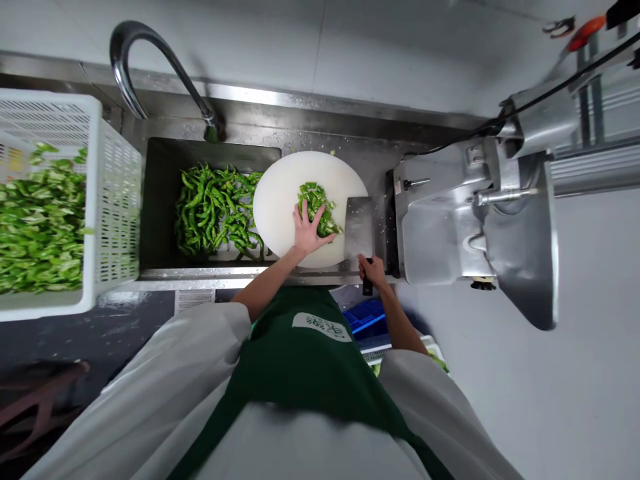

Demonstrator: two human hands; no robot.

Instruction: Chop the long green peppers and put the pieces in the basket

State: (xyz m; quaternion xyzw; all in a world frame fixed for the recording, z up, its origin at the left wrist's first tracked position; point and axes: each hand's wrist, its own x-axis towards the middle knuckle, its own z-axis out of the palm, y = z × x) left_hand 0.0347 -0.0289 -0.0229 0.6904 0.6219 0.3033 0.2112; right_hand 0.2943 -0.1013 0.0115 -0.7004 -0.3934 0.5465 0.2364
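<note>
A round white cutting board (275, 207) lies across the counter at the sink's right side. On it is a small heap of cut green peppers (313, 194). My left hand (309, 232) rests on the heap's near side with its fingers spread, holding nothing. My right hand (373, 269) is wrapped round the black handle of a cleaver (359, 227). Its broad blade lies over the board's right edge, to the right of the cut peppers. Whole long green peppers (215, 207) fill much of the sink (157, 200) on the left.
A white plastic basket (117, 200) of cut green peppers stands far left. The curved faucet (165, 50) rises behind the sink. A metal slicing machine (450, 207) stands to the right. Below the counter sits a blue crate (367, 317).
</note>
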